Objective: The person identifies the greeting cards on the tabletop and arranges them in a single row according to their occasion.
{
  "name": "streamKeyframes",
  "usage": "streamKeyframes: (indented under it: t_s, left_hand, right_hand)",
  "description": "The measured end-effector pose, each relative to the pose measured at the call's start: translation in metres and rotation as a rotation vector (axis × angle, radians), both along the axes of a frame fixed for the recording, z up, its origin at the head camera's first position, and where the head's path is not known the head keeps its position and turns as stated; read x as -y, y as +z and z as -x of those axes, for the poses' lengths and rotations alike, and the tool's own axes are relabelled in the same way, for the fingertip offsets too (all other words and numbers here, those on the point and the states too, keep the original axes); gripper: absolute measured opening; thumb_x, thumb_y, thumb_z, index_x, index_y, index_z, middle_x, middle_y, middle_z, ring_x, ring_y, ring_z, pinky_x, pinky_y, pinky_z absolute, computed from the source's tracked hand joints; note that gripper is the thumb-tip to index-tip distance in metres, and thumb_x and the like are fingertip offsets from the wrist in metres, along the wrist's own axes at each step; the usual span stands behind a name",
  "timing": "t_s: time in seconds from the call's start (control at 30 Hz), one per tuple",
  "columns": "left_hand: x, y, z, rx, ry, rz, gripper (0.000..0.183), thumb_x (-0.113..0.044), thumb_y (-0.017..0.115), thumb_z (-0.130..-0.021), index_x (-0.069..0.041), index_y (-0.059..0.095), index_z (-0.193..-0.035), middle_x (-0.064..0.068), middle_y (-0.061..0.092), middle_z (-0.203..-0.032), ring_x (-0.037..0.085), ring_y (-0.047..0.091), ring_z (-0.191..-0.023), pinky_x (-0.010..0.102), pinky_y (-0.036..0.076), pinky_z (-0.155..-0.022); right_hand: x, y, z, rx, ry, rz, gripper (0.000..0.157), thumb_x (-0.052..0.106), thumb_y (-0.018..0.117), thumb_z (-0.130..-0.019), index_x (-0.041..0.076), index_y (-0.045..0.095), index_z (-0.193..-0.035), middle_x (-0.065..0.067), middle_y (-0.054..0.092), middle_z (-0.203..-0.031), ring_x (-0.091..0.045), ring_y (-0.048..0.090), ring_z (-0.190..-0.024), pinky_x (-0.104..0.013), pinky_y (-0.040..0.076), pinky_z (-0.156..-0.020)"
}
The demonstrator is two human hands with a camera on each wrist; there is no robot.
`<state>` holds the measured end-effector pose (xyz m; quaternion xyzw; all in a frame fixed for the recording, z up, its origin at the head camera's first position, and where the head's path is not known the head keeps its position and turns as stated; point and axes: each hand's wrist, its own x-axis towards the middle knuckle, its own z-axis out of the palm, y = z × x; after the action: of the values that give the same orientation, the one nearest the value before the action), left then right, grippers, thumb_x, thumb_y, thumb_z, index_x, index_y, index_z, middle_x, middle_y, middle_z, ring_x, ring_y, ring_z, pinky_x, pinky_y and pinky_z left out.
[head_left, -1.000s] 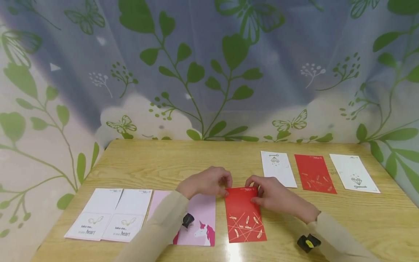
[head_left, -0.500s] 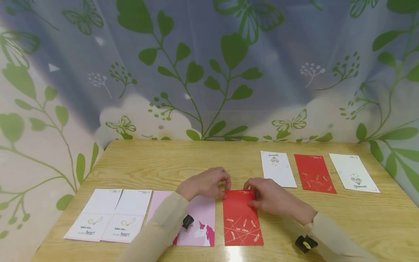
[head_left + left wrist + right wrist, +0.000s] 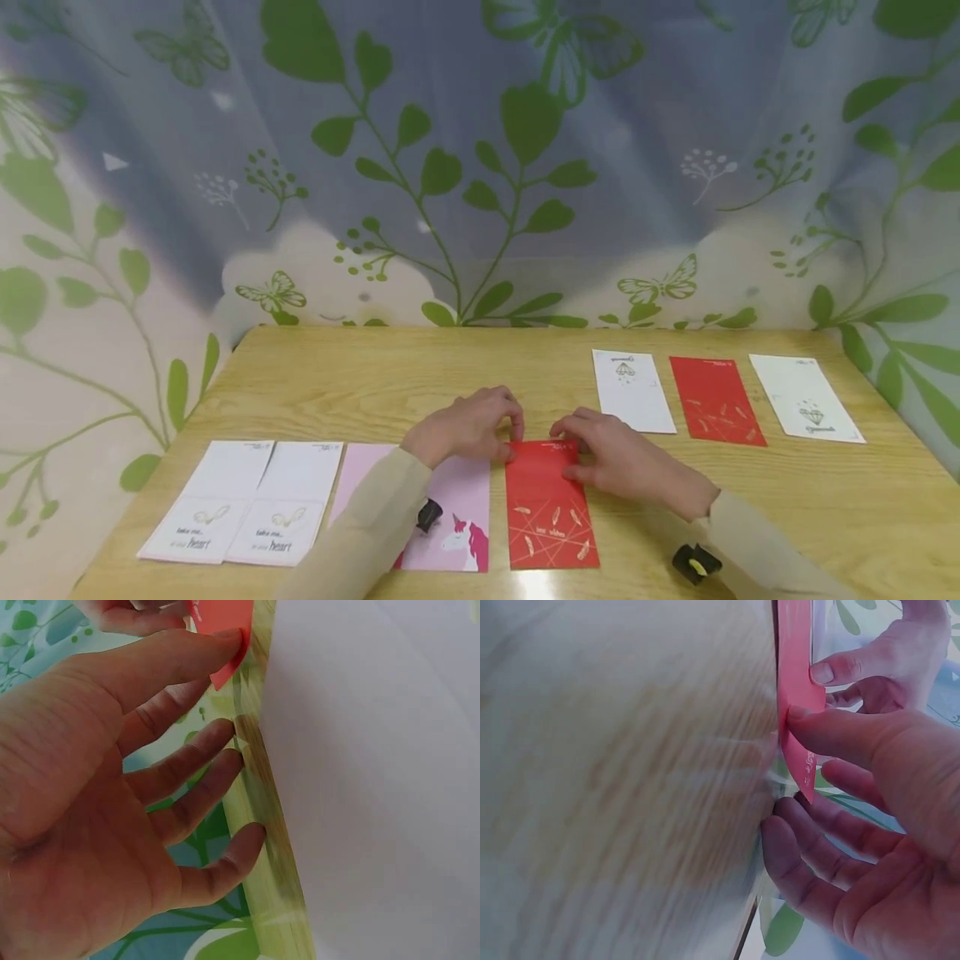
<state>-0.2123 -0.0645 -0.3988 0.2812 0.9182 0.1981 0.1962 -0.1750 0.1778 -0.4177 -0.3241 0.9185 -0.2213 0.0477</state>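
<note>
A red card with gold feathers and lines [image 3: 551, 521] lies in front of me in the head view, the foremost edge towards me. My left hand [image 3: 467, 427] pinches its far left corner, thumb on top; the left wrist view shows the thumb on the red corner [image 3: 225, 645] and the other fingers spread below. My right hand [image 3: 630, 460] pinches the far right corner; in the right wrist view the thumb presses the card's face [image 3: 799, 682] and that corner bends up. Under my left forearm lies pink unicorn paper [image 3: 465, 500], partly hidden by the sleeve.
Two white cards with gold wings, a left one [image 3: 206, 508] and a right one [image 3: 288, 500], lie at the left of the wooden table [image 3: 360, 367]. At the back right are a white card [image 3: 637, 400], another red card [image 3: 716, 404] and a white diamond card [image 3: 802, 387]. A patterned curtain hangs behind.
The red card has slid slightly left and towards me, now standing straighter alongside the pink paper. Both hands have moved with it, keeping their hold at its far corners.
</note>
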Motion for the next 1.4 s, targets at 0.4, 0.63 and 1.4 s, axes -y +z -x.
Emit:
streamKeyframes:
  t_s: [0.4, 0.63, 1.4]
  left_hand:
    - [-0.002, -0.002, 0.002, 0.001, 0.007, 0.022, 0.011, -0.023, 0.08, -0.089, -0.025, 0.069, -0.09, -0.002, 0.054, -0.135, 0.025, 0.048, -0.134, 0.066, 0.034, -0.114]
    - [-0.002, -0.003, -0.001, -0.023, -0.013, 0.036, 0.011, -0.022, 0.079, -0.089, -0.027, 0.07, -0.092, -0.002, 0.055, -0.136, 0.023, 0.05, -0.131, 0.061, 0.038, -0.111]
    - [0.0, -0.002, 0.0, 0.005, -0.006, 0.015, 0.011, -0.02, 0.078, -0.089, -0.027, 0.07, -0.09, -0.001, 0.053, -0.138, 0.026, 0.047, -0.135, 0.068, 0.031, -0.115]
  right_hand:
    - [-0.009, -0.001, -0.007, -0.055, 0.086, -0.066, 0.024, 0.026, 0.083, -0.085, 0.017, 0.077, -0.107, 0.008, 0.067, -0.107, -0.013, 0.061, -0.101, -0.038, 0.055, -0.092]
    - [-0.012, 0.0, -0.014, -0.043, 0.107, -0.091, 0.041, 0.035, 0.085, -0.082, 0.015, 0.074, -0.117, 0.003, 0.066, -0.117, -0.019, 0.061, -0.109, -0.041, 0.054, -0.097]
    - [-0.011, -0.001, -0.018, -0.053, 0.079, -0.101, 0.045, 0.037, 0.084, -0.084, 0.014, 0.073, -0.121, 0.002, 0.066, -0.123, -0.021, 0.06, -0.114, -0.047, 0.053, -0.098]
